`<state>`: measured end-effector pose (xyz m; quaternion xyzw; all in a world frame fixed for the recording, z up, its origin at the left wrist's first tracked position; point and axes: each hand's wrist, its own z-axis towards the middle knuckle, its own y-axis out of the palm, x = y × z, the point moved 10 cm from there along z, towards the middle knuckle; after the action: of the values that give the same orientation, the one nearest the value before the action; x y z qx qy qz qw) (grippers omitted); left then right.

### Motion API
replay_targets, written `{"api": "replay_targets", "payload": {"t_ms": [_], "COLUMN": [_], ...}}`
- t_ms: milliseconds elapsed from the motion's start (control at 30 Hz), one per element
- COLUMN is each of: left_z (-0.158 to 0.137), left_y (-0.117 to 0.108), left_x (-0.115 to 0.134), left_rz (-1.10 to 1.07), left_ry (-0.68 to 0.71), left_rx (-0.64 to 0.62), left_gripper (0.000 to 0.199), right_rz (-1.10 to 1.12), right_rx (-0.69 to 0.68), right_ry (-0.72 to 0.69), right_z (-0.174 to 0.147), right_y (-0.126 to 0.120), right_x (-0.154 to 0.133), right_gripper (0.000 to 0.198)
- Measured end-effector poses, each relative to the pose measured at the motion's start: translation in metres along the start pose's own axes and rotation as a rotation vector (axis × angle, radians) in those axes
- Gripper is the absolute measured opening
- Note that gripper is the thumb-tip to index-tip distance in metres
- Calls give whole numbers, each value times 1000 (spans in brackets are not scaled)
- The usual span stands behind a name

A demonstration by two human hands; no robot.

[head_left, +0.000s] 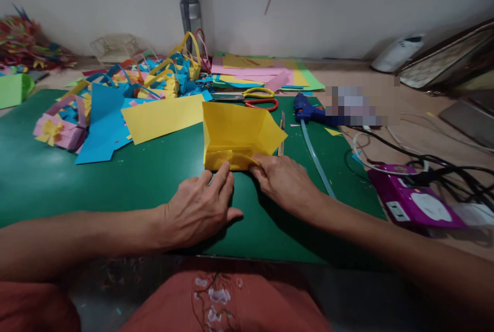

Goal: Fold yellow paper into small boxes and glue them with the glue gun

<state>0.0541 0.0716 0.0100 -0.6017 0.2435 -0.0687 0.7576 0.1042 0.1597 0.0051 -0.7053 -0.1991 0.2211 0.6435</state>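
Observation:
A folded sheet of yellow paper (241, 126) stands partly raised on the green cutting mat (162, 188), its sides upright like an unfinished box. My left hand (203, 203) lies at its front edge, fingers stretched out and fingertips pressing on the front fold, thumb apart. The fingers of my right hand (283, 180) are closed on the front right corner of the paper. A flat yellow paper strip (164, 118) lies just left of the folded piece. Behind its right end are scissors (260, 99) with yellow and red handles, and a cutter knife (282, 131) lies close beside it.
A blue glue gun (309, 110) with a glue stick trails toward my right forearm. A purple power strip (412, 195) and tangled cables lie at the right. Small paper baskets (62, 128), blue paper (101, 126) and stacked coloured sheets (254, 72) occupy the back and left.

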Motion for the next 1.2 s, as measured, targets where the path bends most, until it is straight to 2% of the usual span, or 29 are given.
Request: {"api": "replay_targets", "payload": {"t_ms": [167,300,500,633,767,967,1200], "left_z": [4,7,12,16,21,26,30], "left_y": [9,12,17,20,22,21,23], "left_x": [-6,-7,-6,-5,-5,-5,-6], "left_rz": [-108,-158,-157,-139,-145,-145,-139], "left_ry": [-36,-38,-33,-44,-54,-58,-61], "left_rx": [-102,-131,-186,-208,-212,-211,-234], "left_gripper": [56,57,61,64,66,61,57], "right_rz": [-10,-30,-73,-178,-265,-332,-359], "right_rx": [-26,-47,-116,-163,-130,-84,25], "right_ry": [-1,1,-20,-48,-145,-258,-352], "right_z": [0,-1,-7,-14,-22,-30,-30], "right_y": [1,2,4,4,3,4,0], "right_x": [0,0,0,2,0,-2,-6], "right_gripper": [25,24,26,26,26,37,34]}}
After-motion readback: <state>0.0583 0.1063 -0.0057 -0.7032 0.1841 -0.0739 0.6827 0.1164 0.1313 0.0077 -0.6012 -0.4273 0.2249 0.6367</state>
